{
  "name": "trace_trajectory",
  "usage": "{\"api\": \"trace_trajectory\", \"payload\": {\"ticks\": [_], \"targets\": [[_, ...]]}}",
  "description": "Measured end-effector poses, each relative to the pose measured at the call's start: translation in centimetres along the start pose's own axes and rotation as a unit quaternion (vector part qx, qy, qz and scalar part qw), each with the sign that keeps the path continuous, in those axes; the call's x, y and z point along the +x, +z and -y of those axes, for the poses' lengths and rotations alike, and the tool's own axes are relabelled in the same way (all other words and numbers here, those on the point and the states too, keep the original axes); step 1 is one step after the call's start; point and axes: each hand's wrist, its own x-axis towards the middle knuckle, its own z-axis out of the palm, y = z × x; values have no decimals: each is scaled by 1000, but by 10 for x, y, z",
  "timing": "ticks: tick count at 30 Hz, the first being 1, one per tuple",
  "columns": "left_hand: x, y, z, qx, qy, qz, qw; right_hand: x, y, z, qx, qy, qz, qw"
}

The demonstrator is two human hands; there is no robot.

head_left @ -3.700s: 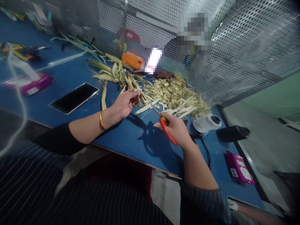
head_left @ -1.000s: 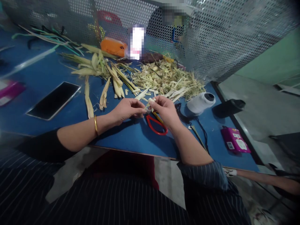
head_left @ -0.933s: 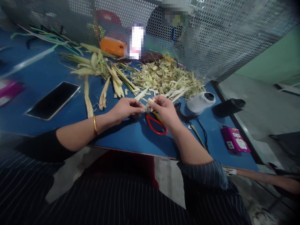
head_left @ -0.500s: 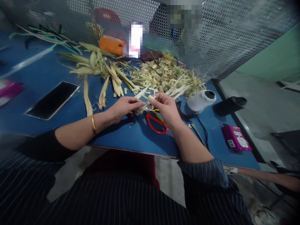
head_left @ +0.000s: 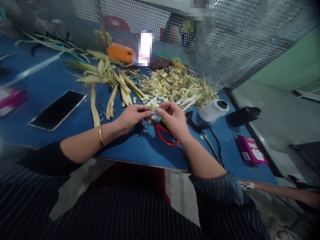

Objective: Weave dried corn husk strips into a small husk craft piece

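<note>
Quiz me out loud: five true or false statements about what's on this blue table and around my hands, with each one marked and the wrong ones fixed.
1. A gold bangle circles the left wrist. True.
2. The white spool is to the right of the black cylinder. False: the white spool is to the left of the black cylinder.
3. A heap of plant scraps lies beyond the hands. True.
4. Only the left hand reaches the pale plant piece. False: left hand and right hand meet at the pale plant piece.
5. The phone shows a dark screen. True.
</note>
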Motion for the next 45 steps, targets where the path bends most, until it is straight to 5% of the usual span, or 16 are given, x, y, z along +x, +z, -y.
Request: {"api": "trace_trajectory", "payload": {"ticks": [4, 14, 21, 28, 45], "targets": [[2, 0, 0, -36, 34, -67, 997, -7, 4, 3, -104, 3, 35, 994], [1, 1, 0, -38, 9, -26, 999, -13, 15, -9, -200, -64, 82, 974], [3, 0, 1, -13, 34, -57, 998, -11, 13, -9, -106, -25, 140, 984], [3, -2, 1, -11, 23, -25, 999, -5, 4, -1, 7, 56, 204, 977], [3, -3, -2, -34, 2, -30, 999, -5, 2, 3, 14, 100, 158, 982]]}}
